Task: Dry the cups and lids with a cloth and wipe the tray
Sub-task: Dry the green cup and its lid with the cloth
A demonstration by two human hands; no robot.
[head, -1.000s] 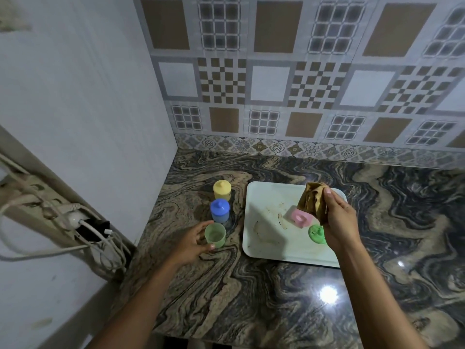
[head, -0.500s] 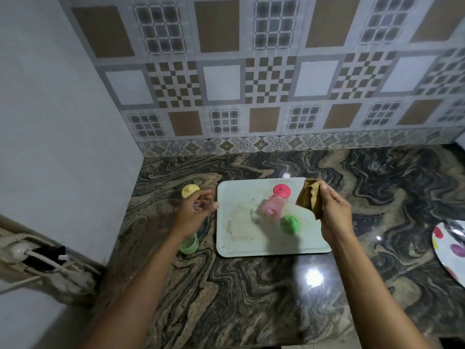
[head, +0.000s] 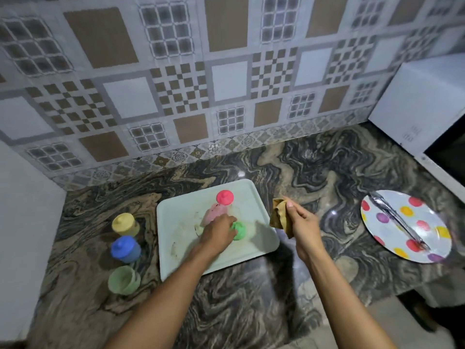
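Standing nearest to you on the marble counter [head: 251,311], the green cup [head: 123,279] was open and without a lid, just left of the tray [head: 176,217]. Behind it stood the blue-lidded cup [head: 125,249] and then the yellow-lidded cup [head: 125,224], all in one row. Your left hand [head: 218,231] was low over the tray, its bent fingers touching the green lid [head: 240,230]; I could not tell if they already pinched it. Your right hand [head: 303,224] hovered beside the tray's right edge and gripped a folded brown cloth [head: 278,215] between thumb and fingers. Further back on the tray, the pink cup [head: 216,213] lay tilted, with the pink lid [head: 224,197] just behind it. Far to the right, a dotted plate [head: 392,248] carried metal tongs [head: 396,219].
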